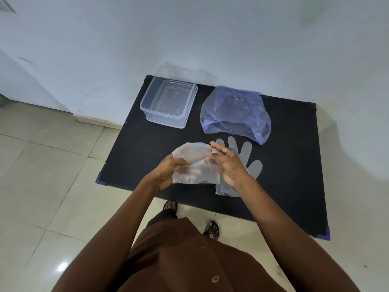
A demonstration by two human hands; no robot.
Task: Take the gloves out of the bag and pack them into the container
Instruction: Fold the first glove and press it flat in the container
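Both hands' grip: left hand (pixel 168 171), right hand (pixel 228 165) on folded glove (pixel 196 163).

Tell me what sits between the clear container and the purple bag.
Nothing: in the head view, only bare black table separates the clear container from the purple bag; they stand apart, side by side.

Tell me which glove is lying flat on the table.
The spread glove right of the hands, fingers pointing toward the bag. The other glove is bunched up in both hands.
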